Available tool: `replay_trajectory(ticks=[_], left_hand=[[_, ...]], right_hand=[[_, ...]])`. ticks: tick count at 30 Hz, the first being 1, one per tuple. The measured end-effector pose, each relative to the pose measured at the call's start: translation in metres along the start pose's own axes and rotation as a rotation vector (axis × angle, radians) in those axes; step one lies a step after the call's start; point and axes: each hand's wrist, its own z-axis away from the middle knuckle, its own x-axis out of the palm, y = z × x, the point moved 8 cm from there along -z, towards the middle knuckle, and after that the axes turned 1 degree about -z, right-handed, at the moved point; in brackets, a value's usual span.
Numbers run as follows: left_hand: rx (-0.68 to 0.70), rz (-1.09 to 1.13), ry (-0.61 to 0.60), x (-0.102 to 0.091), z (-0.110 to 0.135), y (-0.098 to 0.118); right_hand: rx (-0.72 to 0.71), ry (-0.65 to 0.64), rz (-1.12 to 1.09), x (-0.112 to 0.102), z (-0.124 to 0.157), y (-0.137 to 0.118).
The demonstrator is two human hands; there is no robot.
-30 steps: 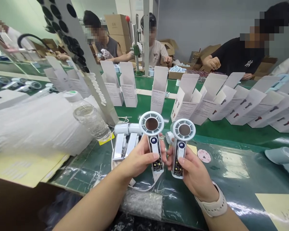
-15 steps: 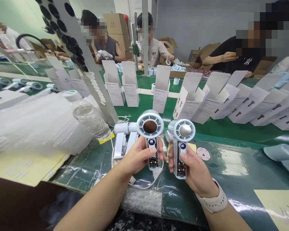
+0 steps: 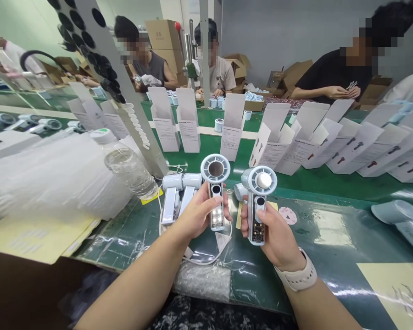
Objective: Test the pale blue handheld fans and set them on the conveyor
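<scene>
I'm watching from the head camera, and both hands are closed in a firm grasp. My left hand (image 3: pixel 198 214) is wrapping around the handle of a white handheld fan (image 3: pixel 216 201), holding it upright with its ring-shaped head above the fingers. My right hand (image 3: pixel 277 238), with a beige watch strap (image 3: pixel 295 278) on its wrist, is gripping a second handheld fan (image 3: pixel 257 206) just beside the first, its thumb lying along the front of the handle. A circuit board (image 3: pixel 256 233) is showing through that fan's clear lower handle.

I'm judging both fans to be light, stiff plastic shells, with glossy surfaces that could slip. I'd take hold around the handle, just below the head, and keep pressure off the thin ring and the exposed board, which look the most fragile.

Just beyond my left hand, two more white fans (image 3: pixel 175 199) are lying on the green bench mat (image 3: pixel 316 215), with a plastic water bottle (image 3: pixel 131 172) beside them. Beyond both hands, white printed cartons (image 3: pixel 231 128) are standing open in a row.
</scene>
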Motion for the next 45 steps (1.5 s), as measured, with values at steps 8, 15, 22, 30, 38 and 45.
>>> replay_trajectory(ticks=[8, 15, 22, 30, 38, 45], left_hand=[[0.051, -0.08, -0.026, -0.003, 0.001, 0.003], [-0.001, -0.235, 0.068, -0.01, -0.001, -0.003], [-0.035, -0.034, -0.032, 0.006, 0.009, -0.011], [-0.129, -0.025, -0.219, 0.034, 0.075, 0.013], [-0.126, 0.026, -0.1, 0.036, 0.083, 0.015], [-0.185, 0.087, -0.129, 0.036, 0.084, 0.013]], right_hand=[[-0.041, -0.032, 0.042, 0.0, -0.001, -0.005], [-0.077, -0.013, -0.037, -0.008, -0.006, -0.004], [0.08, 0.046, -0.186, 0.002, 0.004, 0.007], [0.05, -0.053, -0.29, 0.027, 0.065, 0.005], [0.058, -0.003, -0.3, 0.033, 0.075, -0.001], [0.129, 0.03, -0.252, 0.041, 0.092, -0.006]])
